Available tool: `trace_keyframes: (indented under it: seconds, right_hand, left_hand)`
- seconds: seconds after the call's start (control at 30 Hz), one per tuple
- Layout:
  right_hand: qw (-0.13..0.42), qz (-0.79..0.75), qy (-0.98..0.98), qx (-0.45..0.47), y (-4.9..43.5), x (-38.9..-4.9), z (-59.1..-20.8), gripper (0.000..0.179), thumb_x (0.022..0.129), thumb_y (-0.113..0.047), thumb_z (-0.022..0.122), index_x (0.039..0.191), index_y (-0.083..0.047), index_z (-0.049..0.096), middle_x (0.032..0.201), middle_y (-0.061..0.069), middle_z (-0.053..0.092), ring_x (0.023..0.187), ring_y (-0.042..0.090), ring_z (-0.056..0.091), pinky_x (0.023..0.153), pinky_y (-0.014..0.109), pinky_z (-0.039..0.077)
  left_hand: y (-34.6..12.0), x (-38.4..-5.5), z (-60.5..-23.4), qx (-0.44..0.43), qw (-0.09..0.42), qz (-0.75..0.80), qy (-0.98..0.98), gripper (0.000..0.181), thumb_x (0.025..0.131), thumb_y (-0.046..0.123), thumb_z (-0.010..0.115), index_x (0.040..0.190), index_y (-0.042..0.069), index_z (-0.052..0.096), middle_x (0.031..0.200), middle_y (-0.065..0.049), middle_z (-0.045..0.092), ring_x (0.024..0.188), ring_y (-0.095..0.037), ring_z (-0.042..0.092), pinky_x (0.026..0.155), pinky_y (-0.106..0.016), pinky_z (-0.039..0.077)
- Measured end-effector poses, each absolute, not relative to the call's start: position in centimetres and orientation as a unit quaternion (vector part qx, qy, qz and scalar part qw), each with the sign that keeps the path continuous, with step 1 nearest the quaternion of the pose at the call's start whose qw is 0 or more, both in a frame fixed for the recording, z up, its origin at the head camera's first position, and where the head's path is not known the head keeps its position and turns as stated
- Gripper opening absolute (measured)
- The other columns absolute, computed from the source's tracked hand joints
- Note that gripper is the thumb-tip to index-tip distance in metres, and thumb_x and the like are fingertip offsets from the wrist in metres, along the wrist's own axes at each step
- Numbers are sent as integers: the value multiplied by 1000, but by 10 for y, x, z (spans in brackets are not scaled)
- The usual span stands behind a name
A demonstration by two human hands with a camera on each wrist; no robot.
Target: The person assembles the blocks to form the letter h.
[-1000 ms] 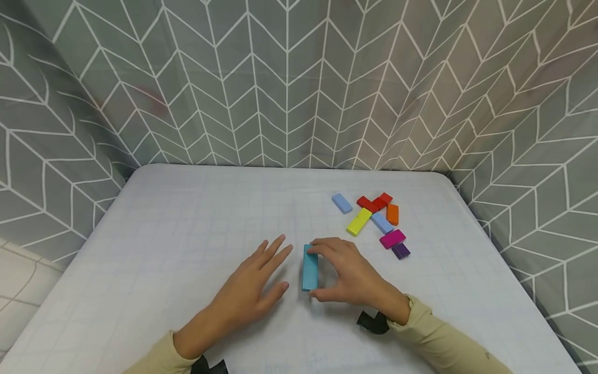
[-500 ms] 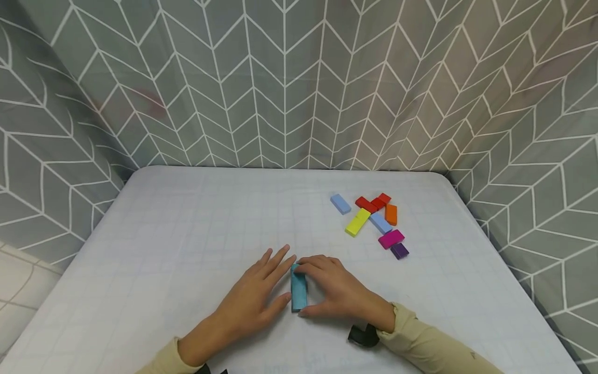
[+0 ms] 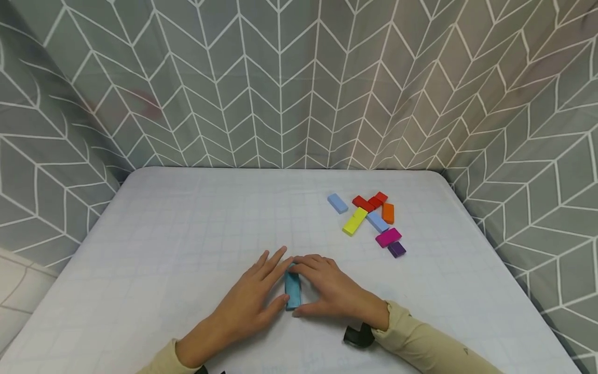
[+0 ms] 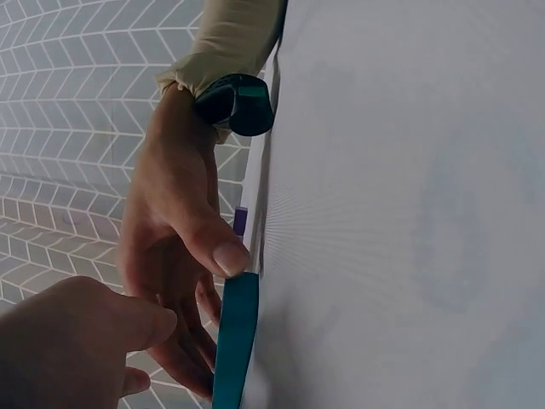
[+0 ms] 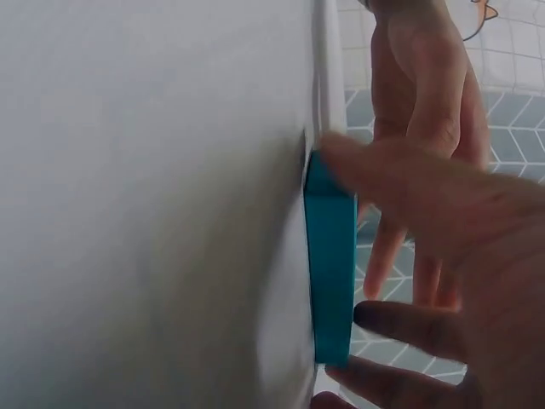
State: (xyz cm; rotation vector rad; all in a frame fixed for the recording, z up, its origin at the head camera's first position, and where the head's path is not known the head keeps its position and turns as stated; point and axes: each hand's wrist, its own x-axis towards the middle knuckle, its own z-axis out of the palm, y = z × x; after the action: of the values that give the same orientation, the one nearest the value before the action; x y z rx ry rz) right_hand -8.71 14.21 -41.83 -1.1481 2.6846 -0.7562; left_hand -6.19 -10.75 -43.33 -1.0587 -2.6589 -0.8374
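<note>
A teal rectangular block [image 3: 293, 292] lies lengthwise on the white table between the two hands, low in the middle of the head view. My right hand [image 3: 333, 291] holds it by its ends, thumb at the near end and fingers at the far end. On its other side is my left hand [image 3: 243, 297], fingers extended, with index fingertip and thumb right at the block's left side. The right wrist view shows the block [image 5: 332, 277] flat against the table surface, with the thumb over one end. Part of its far end is hidden under the right fingers.
Further back on the right lie a light blue block [image 3: 337, 203], a yellow block [image 3: 355, 222], an orange block [image 3: 388, 213], a magenta block [image 3: 388, 237], a purple block [image 3: 396, 249] and several red ones. A patterned grey curtain [image 3: 299, 93] stands behind the table [image 3: 163, 223].
My right hand has brought the teal block toward me and slightly left, up beside the left hand. The left hand stays almost in place. The other blocks have stayed put.
</note>
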Motion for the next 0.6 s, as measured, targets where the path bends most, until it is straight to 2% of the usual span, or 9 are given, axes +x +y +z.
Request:
trace_keyframes:
  seconds: [0.2, 0.47, 0.6]
  right_hand:
    - [43, -272, 892, -360, 156, -94, -404, 77, 84, -42, 88, 147, -11, 55, 158, 12, 44, 145, 27, 39, 115, 59, 34]
    - [-26, -285, 909, -302, 187, -123, -396, 65, 88, -31, 85, 141, -5, 60, 153, 17, 49, 141, 36, 43, 110, 67, 36]
    - [-29, -291, 917, -272, 198, -133, -396, 62, 88, -27, 84, 140, -3, 60, 151, 19, 50, 140, 38, 43, 110, 67, 37]
  left_hand:
    - [-107, -63, -435, -365, 87, -284, -882, 71, 101, 33, 69, 162, 15, 39, 170, -4, 25, 142, -52, 37, 106, -66, 42]
    - [-106, -63, -438, -381, 87, -292, -873, 63, 101, 32, 69, 156, 12, 48, 166, -9, 35, 141, -53, 39, 107, -65, 42]
    - [-107, -60, -440, -375, 72, -291, -877, 60, 102, 33, 68, 155, 12, 51, 165, -8, 37, 142, -50, 39, 109, -64, 40]
